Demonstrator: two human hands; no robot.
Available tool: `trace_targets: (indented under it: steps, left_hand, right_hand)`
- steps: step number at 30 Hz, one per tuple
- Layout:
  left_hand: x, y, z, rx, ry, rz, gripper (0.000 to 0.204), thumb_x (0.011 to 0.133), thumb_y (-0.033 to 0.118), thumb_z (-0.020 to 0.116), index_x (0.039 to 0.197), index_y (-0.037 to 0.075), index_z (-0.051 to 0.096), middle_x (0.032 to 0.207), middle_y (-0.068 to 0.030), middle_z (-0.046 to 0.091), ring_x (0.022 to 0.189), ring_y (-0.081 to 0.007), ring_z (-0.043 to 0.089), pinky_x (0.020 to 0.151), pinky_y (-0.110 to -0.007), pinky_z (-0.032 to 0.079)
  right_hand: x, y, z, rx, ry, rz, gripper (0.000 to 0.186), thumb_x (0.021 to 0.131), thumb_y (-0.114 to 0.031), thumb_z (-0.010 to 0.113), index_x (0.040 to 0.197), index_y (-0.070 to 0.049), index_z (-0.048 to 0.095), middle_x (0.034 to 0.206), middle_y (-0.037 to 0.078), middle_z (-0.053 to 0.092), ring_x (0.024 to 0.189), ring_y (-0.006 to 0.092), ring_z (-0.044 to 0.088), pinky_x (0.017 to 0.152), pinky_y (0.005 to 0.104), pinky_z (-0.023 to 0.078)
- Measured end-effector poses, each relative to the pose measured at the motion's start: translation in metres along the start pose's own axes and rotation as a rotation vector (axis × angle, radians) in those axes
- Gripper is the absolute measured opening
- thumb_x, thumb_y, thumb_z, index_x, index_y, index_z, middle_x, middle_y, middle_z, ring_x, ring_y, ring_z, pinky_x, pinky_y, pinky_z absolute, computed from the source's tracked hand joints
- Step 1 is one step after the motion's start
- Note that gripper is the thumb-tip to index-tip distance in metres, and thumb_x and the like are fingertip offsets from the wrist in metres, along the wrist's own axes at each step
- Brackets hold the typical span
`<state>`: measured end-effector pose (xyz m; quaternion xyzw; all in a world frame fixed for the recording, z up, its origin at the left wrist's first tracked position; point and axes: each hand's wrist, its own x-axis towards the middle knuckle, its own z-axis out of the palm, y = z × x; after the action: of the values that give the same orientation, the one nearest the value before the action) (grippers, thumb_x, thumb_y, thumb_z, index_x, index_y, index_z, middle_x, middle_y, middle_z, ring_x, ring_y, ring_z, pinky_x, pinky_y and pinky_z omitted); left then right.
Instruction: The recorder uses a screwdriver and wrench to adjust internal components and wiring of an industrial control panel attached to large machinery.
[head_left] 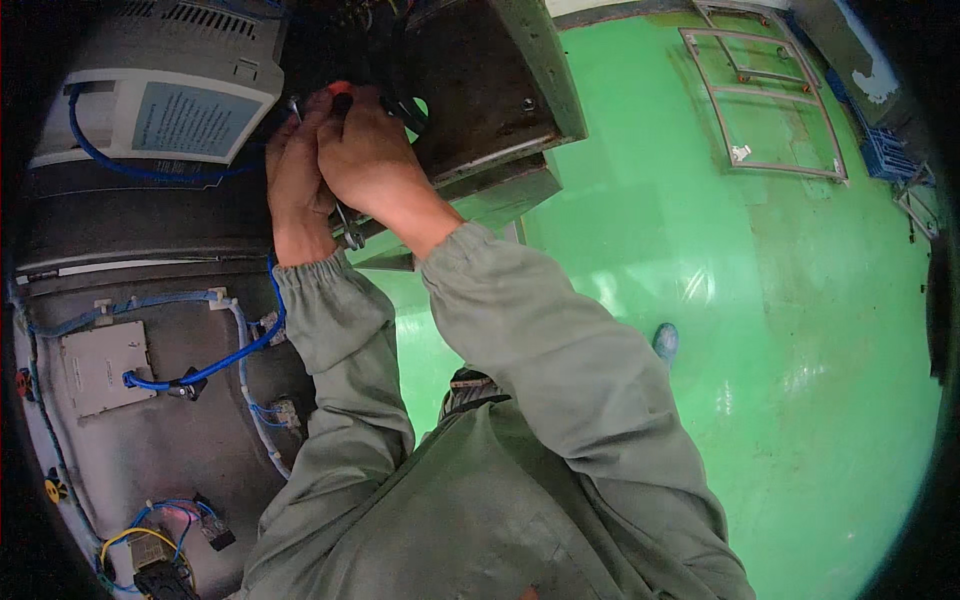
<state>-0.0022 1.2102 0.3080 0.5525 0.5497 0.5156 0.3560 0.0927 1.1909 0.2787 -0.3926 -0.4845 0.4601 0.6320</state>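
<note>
Two hands meet: the left hand (298, 185), half-curled, is nearer the wrench (351, 237) pointing back between the wrists; the right hand (362, 155) bends beside a red piece (341, 88); holds unclear.

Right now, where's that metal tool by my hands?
In the head view, the metal tool shows left of centre in the upper half, its shiny end poking out between the wrists of your left hand and right hand.
</note>
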Motion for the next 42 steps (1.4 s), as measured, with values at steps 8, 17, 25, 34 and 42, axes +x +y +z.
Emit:
trace_targets:
  steps: [8, 17, 25, 34, 42]
  left_hand:
    - [-0.003, 0.002, 0.008, -0.107, -0.007, -0.053, 0.027, 0.088, 0.011, 0.054, 0.110, -0.004, 0.060, 0.107, -0.0110, 0.063, 0.095, -0.0162, 0.059, 0.082, -0.025, 0.046]
    - [-0.003, 0.000, 0.001, -0.188, 0.016, -0.012, 0.018, 0.084, 0.011, 0.063, 0.096, -0.002, 0.063, 0.086, -0.0069, 0.064, 0.075, -0.0139, 0.061, 0.064, -0.024, 0.048]
    - [-0.016, 0.015, 0.008, -0.039, 0.182, -0.037, 0.025, 0.088, 0.024, 0.060, 0.094, 0.000, 0.064, 0.064, 0.0027, 0.053, 0.048, -0.0035, 0.043, 0.039, -0.018, 0.028]
    - [-0.050, 0.007, 0.002, 0.169, 0.230, 0.074, 0.024, 0.089, 0.026, 0.059, 0.090, 0.002, 0.060, 0.071, -0.0001, 0.055, 0.054, -0.0053, 0.046, 0.043, -0.021, 0.034]
    - [-0.064, -0.001, -0.020, 0.466, 0.260, 0.243, 0.018, 0.086, 0.013, 0.061, 0.094, -0.003, 0.059, 0.084, -0.0058, 0.062, 0.076, -0.0103, 0.055, 0.067, -0.024, 0.044]
  right_hand:
    - [0.003, 0.005, -0.001, 0.013, -0.013, 0.060, 0.042, 0.085, -0.019, 0.048, 0.113, 0.010, 0.037, 0.092, 0.036, 0.057, 0.091, 0.0482, 0.057, 0.079, 0.0499, 0.047]
    - [0.002, -0.002, -0.002, 0.039, -0.077, 0.121, 0.042, 0.085, -0.021, 0.046, 0.116, 0.007, 0.041, 0.100, 0.034, 0.056, 0.097, 0.0495, 0.053, 0.083, 0.0482, 0.045]
    - [0.001, 0.004, 0.013, 1.138, -0.143, 0.556, 0.018, 0.091, -0.022, 0.042, 0.092, -0.006, 0.049, 0.070, 0.006, 0.053, 0.057, 0.0169, 0.051, 0.046, 0.0330, 0.040]
    - [0.004, 0.016, 0.039, 0.685, 0.090, 0.308, 0.022, 0.092, -0.020, 0.041, 0.100, -0.002, 0.052, 0.084, 0.015, 0.057, 0.074, 0.0269, 0.056, 0.062, 0.0385, 0.044]
    - [0.008, 0.015, 0.032, 0.164, 0.057, 0.192, 0.033, 0.087, -0.016, 0.049, 0.113, 0.003, 0.052, 0.101, 0.023, 0.059, 0.090, 0.0355, 0.060, 0.078, 0.0380, 0.046]
